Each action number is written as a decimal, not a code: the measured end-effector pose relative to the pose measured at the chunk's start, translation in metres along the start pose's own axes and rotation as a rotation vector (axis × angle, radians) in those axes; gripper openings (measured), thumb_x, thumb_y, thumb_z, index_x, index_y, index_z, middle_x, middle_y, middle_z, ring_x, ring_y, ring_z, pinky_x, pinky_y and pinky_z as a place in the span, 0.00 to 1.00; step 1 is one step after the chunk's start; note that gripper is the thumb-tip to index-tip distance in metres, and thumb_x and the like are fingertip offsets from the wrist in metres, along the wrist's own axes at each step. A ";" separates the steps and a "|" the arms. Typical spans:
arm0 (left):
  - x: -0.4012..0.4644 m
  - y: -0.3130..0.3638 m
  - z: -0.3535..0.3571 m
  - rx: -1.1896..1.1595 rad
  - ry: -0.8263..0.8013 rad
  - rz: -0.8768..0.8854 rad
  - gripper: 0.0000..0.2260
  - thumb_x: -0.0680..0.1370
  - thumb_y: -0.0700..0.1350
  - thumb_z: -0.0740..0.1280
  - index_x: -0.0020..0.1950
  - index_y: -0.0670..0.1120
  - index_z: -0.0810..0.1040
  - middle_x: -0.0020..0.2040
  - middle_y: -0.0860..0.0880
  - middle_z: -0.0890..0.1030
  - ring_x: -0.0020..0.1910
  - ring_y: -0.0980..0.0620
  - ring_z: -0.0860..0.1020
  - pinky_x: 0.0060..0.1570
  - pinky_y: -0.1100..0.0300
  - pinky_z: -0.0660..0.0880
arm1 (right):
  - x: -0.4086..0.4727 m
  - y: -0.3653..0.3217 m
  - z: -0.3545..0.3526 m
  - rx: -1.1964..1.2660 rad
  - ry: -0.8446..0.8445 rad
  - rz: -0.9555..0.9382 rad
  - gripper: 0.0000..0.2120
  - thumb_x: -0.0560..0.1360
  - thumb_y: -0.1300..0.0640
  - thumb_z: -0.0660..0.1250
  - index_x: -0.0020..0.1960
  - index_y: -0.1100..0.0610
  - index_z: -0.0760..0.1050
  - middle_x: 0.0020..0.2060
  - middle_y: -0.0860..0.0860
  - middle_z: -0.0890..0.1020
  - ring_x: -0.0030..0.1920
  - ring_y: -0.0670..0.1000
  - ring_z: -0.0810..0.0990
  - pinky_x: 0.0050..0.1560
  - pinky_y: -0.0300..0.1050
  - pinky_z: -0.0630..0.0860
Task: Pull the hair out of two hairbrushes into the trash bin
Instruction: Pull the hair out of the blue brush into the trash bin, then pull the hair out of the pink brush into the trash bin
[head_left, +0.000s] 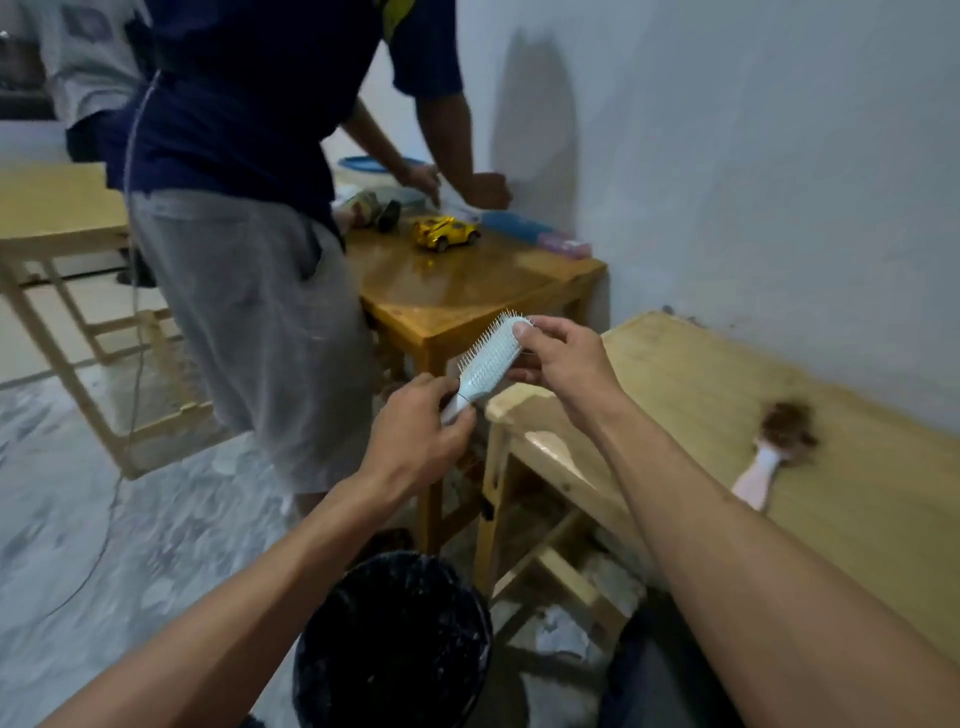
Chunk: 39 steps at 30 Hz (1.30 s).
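A light blue hairbrush (488, 358) is held in the air above the floor, bristles facing up and left, with no hair visible in it. My left hand (415, 431) grips its handle. My right hand (561, 358) pinches the brush's far tip between thumb and fingers. Below, near my forearms, stands a black trash bin (389, 644). A second hairbrush (774, 447) with a pink handle lies on the light wooden table (857, 509) to the right, its head covered in a clump of brown hair.
Another person in a dark shirt and grey shorts (249, 312) stands just ahead on the left, working at a darker wooden table (467, 291) with a yellow toy car (444, 231). A white wall runs along the right. A cable trails over the marble floor.
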<state>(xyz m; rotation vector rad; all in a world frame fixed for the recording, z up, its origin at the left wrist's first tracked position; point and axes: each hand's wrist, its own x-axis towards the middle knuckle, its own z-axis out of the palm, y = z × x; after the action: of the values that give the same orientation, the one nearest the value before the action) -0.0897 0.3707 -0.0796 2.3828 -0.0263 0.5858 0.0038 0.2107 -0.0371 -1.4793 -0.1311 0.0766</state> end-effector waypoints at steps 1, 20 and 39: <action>0.010 0.013 0.007 -0.003 -0.006 0.027 0.15 0.79 0.48 0.69 0.61 0.43 0.85 0.47 0.46 0.81 0.43 0.48 0.78 0.40 0.53 0.73 | 0.005 -0.010 -0.015 -0.008 0.031 -0.003 0.15 0.80 0.61 0.69 0.64 0.67 0.75 0.54 0.63 0.84 0.46 0.57 0.86 0.42 0.46 0.86; 0.110 0.163 0.202 0.050 -0.376 0.053 0.14 0.80 0.48 0.68 0.51 0.38 0.85 0.48 0.42 0.82 0.43 0.43 0.80 0.33 0.55 0.68 | 0.079 -0.038 -0.255 -0.921 0.370 0.264 0.15 0.75 0.49 0.70 0.48 0.62 0.81 0.41 0.55 0.81 0.41 0.55 0.79 0.36 0.43 0.72; 0.090 0.181 0.196 0.068 -0.322 0.126 0.21 0.78 0.57 0.72 0.61 0.42 0.81 0.58 0.44 0.80 0.50 0.46 0.78 0.44 0.52 0.76 | 0.065 -0.041 -0.286 -1.057 0.344 0.306 0.22 0.79 0.45 0.67 0.58 0.65 0.79 0.56 0.60 0.83 0.55 0.60 0.82 0.56 0.50 0.79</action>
<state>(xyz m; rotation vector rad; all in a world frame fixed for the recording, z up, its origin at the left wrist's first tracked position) 0.0398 0.1211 -0.0623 2.5314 -0.3039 0.2582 0.1053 -0.0671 -0.0184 -2.5316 0.4003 -0.0093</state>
